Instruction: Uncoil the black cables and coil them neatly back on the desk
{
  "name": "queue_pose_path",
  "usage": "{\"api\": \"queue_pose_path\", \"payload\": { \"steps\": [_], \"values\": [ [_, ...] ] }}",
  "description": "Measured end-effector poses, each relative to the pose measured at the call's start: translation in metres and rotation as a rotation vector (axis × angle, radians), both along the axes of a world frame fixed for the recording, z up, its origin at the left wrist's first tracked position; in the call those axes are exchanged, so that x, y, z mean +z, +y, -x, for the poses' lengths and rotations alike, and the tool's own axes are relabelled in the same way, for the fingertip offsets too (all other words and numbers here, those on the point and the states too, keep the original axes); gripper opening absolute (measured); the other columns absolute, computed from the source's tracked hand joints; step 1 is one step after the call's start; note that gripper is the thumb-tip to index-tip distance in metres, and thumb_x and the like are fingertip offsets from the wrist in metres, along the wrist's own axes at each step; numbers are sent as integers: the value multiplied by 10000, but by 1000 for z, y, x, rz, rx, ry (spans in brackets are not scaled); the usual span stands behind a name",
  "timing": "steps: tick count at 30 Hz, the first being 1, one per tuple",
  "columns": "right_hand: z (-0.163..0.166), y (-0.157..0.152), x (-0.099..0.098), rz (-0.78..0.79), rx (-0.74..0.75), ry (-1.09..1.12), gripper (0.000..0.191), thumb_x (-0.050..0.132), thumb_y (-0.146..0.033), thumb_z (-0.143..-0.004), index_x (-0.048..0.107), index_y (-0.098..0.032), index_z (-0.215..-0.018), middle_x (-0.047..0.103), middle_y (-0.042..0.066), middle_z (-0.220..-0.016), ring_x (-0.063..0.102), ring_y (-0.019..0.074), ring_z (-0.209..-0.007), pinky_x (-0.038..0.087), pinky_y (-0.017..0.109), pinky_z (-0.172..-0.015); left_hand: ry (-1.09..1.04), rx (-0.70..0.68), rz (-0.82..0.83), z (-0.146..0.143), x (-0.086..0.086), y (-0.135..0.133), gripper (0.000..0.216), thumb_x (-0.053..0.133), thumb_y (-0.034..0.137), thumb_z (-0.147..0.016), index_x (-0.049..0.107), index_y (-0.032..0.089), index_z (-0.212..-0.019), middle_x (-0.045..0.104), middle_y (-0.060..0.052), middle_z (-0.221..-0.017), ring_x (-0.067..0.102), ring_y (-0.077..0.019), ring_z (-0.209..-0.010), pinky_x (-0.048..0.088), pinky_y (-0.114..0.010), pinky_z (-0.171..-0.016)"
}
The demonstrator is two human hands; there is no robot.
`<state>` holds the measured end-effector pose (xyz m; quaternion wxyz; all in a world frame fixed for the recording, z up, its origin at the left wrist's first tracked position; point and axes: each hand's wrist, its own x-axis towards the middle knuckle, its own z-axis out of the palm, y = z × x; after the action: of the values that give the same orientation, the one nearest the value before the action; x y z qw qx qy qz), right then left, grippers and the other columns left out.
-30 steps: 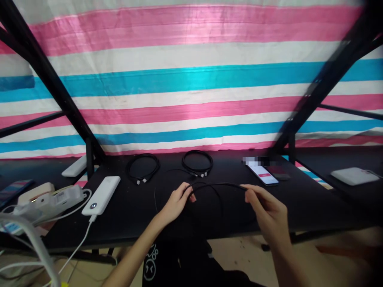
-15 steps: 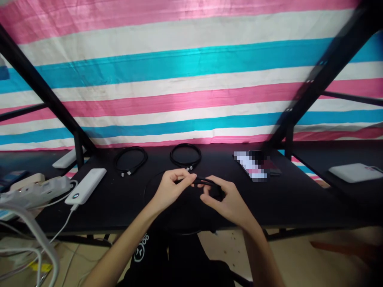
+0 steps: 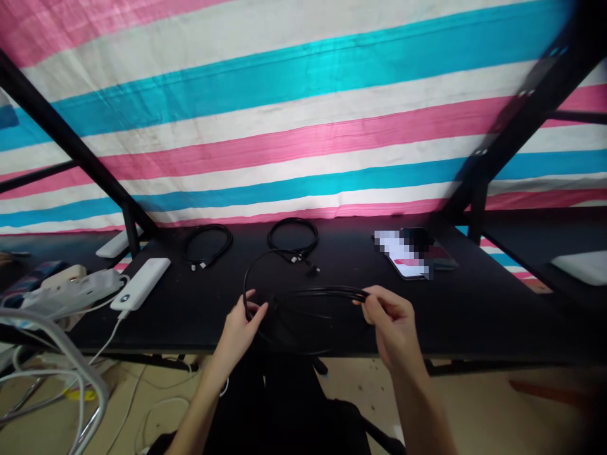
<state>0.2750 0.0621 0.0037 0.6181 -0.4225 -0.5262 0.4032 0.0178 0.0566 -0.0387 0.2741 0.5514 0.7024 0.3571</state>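
Observation:
A black cable point(image 3: 322, 291), gathered in loose loops, stretches between my hands above the desk's front part. My right hand point(image 3: 392, 319) is closed on the bundled loops at their right end. On the other side, my left hand point(image 3: 241, 325) has its thumb and fingers around a single strand, which arcs up and over the desk. A plug end point(image 3: 313, 269) of a black cable lies near the middle coil. Behind my hands rest two coiled black cables with silvery plugs, a left coil point(image 3: 231, 243) and a middle coil point(image 3: 317, 235).
On the black desk point(image 3: 455, 316), a white power bank point(image 3: 142, 283) with a plugged-in cable lies left. A phone point(image 3: 398, 253) with a blurred screen sits right. White power strips point(image 3: 71, 294) and a thick white cord crowd the far left. Black frame posts slant up both sides.
My hands have moved apart, the left one down and leftward, the right one rightward. The cable loops now spread open between them, and a plug end shows behind them.

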Motion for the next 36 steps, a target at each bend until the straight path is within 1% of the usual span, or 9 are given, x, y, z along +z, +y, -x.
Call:
{"api": "queue_pose_path", "payload": {
  "steps": [3, 6, 10, 20, 25, 29, 32, 34, 36],
  "values": [
    [-8, -3, -2, -3, -54, 29, 228, 691, -413, -750, 693, -187, -717, 546, 13, -566, 354, 84, -447, 250, 226, -403, -360, -144, -9, -8, 1, -3, 447, 504, 460, -848, 510, 127, -1145, 582, 18, -532, 538, -155, -473, 434, -282, -536],
    [-17, -3, 3, 38, -127, 161, 272, 691, -444, -751, 640, -189, -673, 358, -53, -454, 254, 59, -396, 213, 212, -387, -561, -38, -64, -16, 19, -6, 407, 514, 499, -850, 537, 152, -1062, 383, 111, -351, 449, -123, -339, 371, -220, -434],
    [-36, -5, 7, 99, -246, 306, 294, 683, -460, -762, 611, -183, -697, 180, -104, -471, 146, 39, -381, 143, 188, -358, -867, 95, -160, -13, 41, -10, 318, 612, 468, -815, 540, 176, -917, 319, 125, -350, 482, -93, -385, 375, -170, -459],
    [-60, -22, 14, 127, -463, 289, 288, 717, -437, -735, 665, -157, -776, 229, -98, -486, 182, 31, -377, 127, 201, -360, -1341, 114, -225, 22, 70, -19, 208, 437, 303, -950, 536, 184, -812, 295, 104, -398, 203, -54, -292, 215, -150, -308],
    [-60, -24, 19, 3, -412, 231, 241, 712, -433, -730, 685, -194, -739, 278, -90, -428, 196, 34, -335, 150, 197, -339, -1168, -13, -233, 18, 82, -24, 188, 471, 349, -925, 575, 198, -888, 271, 106, -394, 161, -51, -312, 215, -144, -336],
    [-56, -27, 40, -251, -125, -278, 93, 706, -339, -743, 734, -253, -725, 618, 0, -540, 403, 82, -349, 263, 224, -334, -765, -204, -275, 10, 93, -15, 237, 493, 422, -901, 594, 211, -934, 373, 77, -432, 282, -59, -347, 224, -151, -367],
    [-31, -22, 70, -390, 142, -600, 62, 683, -286, -771, 744, -273, -765, 689, -9, -631, 479, 91, -390, 343, 228, -379, -438, -340, -363, -4, 113, -4, 264, 495, 405, -901, 653, 193, -895, 559, 0, -608, 490, -99, -523, 364, -183, -469],
    [-6, -15, 87, -423, 125, -661, 96, 656, -301, -803, 743, -273, -831, 709, -7, -703, 521, 102, -442, 414, 240, -458, -328, -444, -403, -18, 125, 2, 268, 528, 390, -882, 690, 177, -857, 643, -57, -841, 581, -149, -774, 447, -218, -659],
    [18, -7, 97, -410, 4, -702, 154, 642, -313, -819, 729, -271, -937, 695, -4, -713, 554, 123, -514, 458, 259, -559, -365, -546, -324, -32, 133, 5, 293, 505, 402, -889, 686, 172, -903, 655, -63, -872, 598, -166, -791, 459, -247, -697]
  ]
}}
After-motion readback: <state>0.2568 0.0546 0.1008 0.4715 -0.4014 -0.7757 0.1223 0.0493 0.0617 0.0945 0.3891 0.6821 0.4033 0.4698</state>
